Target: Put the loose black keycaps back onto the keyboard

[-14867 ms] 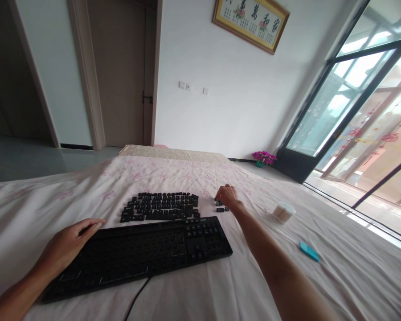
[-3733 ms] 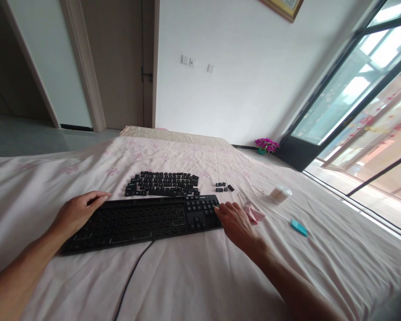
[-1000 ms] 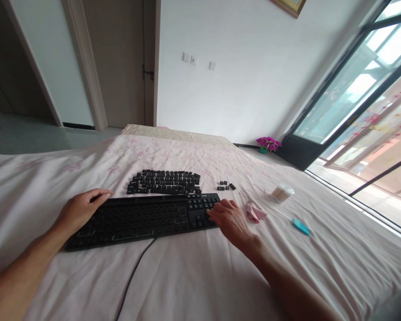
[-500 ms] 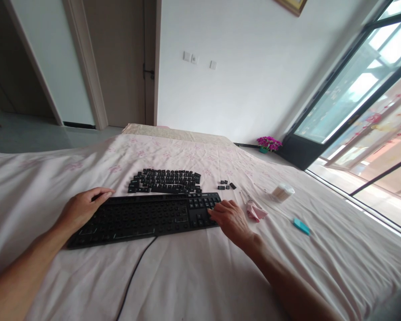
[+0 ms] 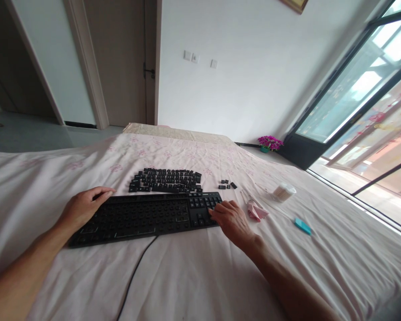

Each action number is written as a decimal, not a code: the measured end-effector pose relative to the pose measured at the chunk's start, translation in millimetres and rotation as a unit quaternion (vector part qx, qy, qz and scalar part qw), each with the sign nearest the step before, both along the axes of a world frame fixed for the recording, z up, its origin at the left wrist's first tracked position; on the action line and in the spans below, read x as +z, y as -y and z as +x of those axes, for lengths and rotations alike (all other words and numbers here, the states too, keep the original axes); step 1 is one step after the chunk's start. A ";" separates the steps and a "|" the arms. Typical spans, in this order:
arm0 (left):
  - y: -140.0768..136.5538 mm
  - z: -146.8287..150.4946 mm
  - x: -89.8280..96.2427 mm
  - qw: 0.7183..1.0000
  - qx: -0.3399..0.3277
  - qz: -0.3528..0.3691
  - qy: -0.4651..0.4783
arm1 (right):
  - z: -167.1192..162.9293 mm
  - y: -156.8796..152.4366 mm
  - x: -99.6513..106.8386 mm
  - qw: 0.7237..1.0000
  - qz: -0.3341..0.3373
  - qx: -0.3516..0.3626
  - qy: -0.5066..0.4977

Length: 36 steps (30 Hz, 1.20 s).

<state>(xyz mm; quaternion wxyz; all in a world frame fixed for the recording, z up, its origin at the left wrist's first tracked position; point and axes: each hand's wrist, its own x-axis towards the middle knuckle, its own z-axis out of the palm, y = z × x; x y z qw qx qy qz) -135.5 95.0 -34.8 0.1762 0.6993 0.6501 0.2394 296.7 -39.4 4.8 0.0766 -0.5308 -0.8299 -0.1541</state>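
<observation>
A black keyboard (image 5: 137,218) lies across the bed, with many keycaps off its main section and keys present in its right-hand part. My left hand (image 5: 85,206) rests at the keyboard's far left corner, fingers stretched out along the back edge. Over the number pad at the right end, my right hand (image 5: 230,218) has its fingers bent and close together, touching the keys; anything between the fingertips is hidden. Just behind the keyboard, removed black keycaps (image 5: 169,180) sit in rows. Several more loose keycaps (image 5: 227,184) lie to their right.
To the right are a crumpled pink cloth (image 5: 256,211), a clear container of cotton swabs (image 5: 283,192) and a turquoise object (image 5: 302,226). A black cable (image 5: 135,272) runs from the keyboard's front edge over the wrinkled pale pink bedsheet (image 5: 194,276).
The view has shifted very slightly. Both hands and the keyboard keep practically the same places.
</observation>
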 end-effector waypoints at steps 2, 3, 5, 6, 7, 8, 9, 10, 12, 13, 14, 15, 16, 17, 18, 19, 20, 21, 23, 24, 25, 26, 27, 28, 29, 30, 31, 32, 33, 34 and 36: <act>0.0 0.1 0.1 1.000 0.001 0.004 0.001 | 0.5 0.5 -0.3 1.000 0.001 -0.002 -0.005; -0.1 0.1 -0.2 1.000 0.002 0.007 0.002 | 0.6 0.7 -0.6 1.000 0.001 -0.003 -0.005; -0.5 0.1 -1.0 1.000 0.002 0.012 0.003 | 0.3 1.4 -1.2 1.000 0.003 -0.005 0.002; -0.6 0.0 -1.3 1.000 0.002 0.014 0.002 | -0.2 1.8 -1.6 1.000 0.003 -0.006 0.009; -0.8 -0.1 -1.5 1.000 0.002 0.013 0.001 | -0.8 2.4 -2.0 1.000 0.006 -0.006 0.018; -0.8 -0.2 -1.5 1.000 0.003 0.011 0.000 | -1.5 3.1 -2.4 1.000 0.008 -0.007 0.027; -0.7 -0.2 -1.3 1.000 0.004 0.008 -0.001 | -2.2 3.8 -2.8 0.999 0.011 -0.009 0.036; -0.5 -0.3 -0.9 1.000 0.002 0.004 -0.002 | -2.8 4.6 -3.0 0.999 0.014 -0.010 0.045; 0.2 -0.1 0.5 1.000 -0.003 -0.003 -0.003 | -4.0 5.7 -3.0 0.998 0.016 -0.014 0.058; 0.7 0.1 1.3 1.000 -0.005 -0.004 -0.003 | -4.5 6.0 -2.9 0.998 0.015 -0.015 0.062; 1.2 0.3 2.0 1.000 -0.007 -0.004 -0.004 | -5.1 6.1 -2.7 0.998 0.013 -0.016 0.065; 1.6 0.5 2.6 1.000 -0.007 -0.003 -0.004 | -5.8 6.1 -2.5 0.997 0.012 -0.018 0.068; 2.0 0.7 3.1 1.000 -0.007 -0.001 -0.004 | -6.5 6.0 -2.4 0.997 0.013 -0.019 0.071; 2.3 0.8 3.3 1.000 -0.007 0.000 -0.003 | -7.3 5.8 -2.4 0.997 0.013 -0.022 0.073; 2.4 0.8 3.3 1.000 -0.007 0.001 -0.003 | -8.2 5.7 -2.5 0.997 0.015 -0.026 0.075; 2.2 0.7 3.1 1.000 -0.008 0.000 -0.002 | -9.2 5.8 -2.6 0.996 0.016 -0.030 0.076; 2.0 0.5 2.8 1.000 -0.010 -0.001 -0.001 | -10.2 6.1 -2.7 0.996 0.016 -0.034 0.077; 1.6 0.2 2.3 1.000 -0.010 -0.002 -0.001 | -11.2 6.8 -2.6 0.996 0.013 -0.038 0.077; 0.9 -0.2 1.6 1.000 -0.010 -0.003 0.000 | -13.3 9.5 -1.9 0.996 0.007 -0.046 0.076; 0.7 -0.4 1.4 1.000 -0.010 -0.002 0.001 | -14.3 11.4 -1.4 0.996 0.003 -0.049 0.075; 0.6 -0.5 1.3 1.000 -0.010 -0.001 0.002 | -15.3 13.7 -0.9 0.996 -0.001 -0.051 0.075; 0.7 -0.6 1.3 1.000 -0.011 0.000 0.002 | -16.2 16.1 -0.4 0.996 -0.004 -0.053 0.075; 0.9 -0.7 1.3 1.000 -0.012 -0.001 0.003 | -17.0 18.4 -0.2 0.996 -0.005 -0.056 0.076; 1.2 -0.8 1.2 1.000 -0.012 -0.002 0.002 | -17.8 20.6 -0.2 0.995 -0.007 -0.060 0.075; 1.4 -0.9 1.1 1.000 -0.012 -0.004 0.002 | -18.6 22.6 -0.7 0.995 -0.007 -0.065 0.074; 1.6 -1.0 0.9 1.000 -0.010 -0.007 0.002 | -19.4 24.2 -1.5 0.995 -0.008 -0.068 0.071; 1.6 -1.1 0.7 1.000 -0.007 -0.008 0.002 | -20.3 25.5 -2.7 0.995 -0.007 -0.069 0.067; 1.4 -1.2 0.3 1.000 -0.004 -0.008 0.002 | -21.3 26.6 -4.1 0.996 -0.006 -0.069 0.062; 1.2 -1.3 0.0 1.000 -0.003 -0.007 0.003 | -22.4 27.6 -5.7 0.996 -0.004 -0.067 0.058; 0.8 -1.4 -0.2 1.000 -0.004 -0.005 0.002 | -23.5 28.6 -7.3 0.996 -0.003 -0.065 0.054; -0.2 -1.6 -0.7 1.000 -0.006 -0.004 -0.002 | -25.0 30.4 -9.3 0.997 -0.001 -0.062 0.038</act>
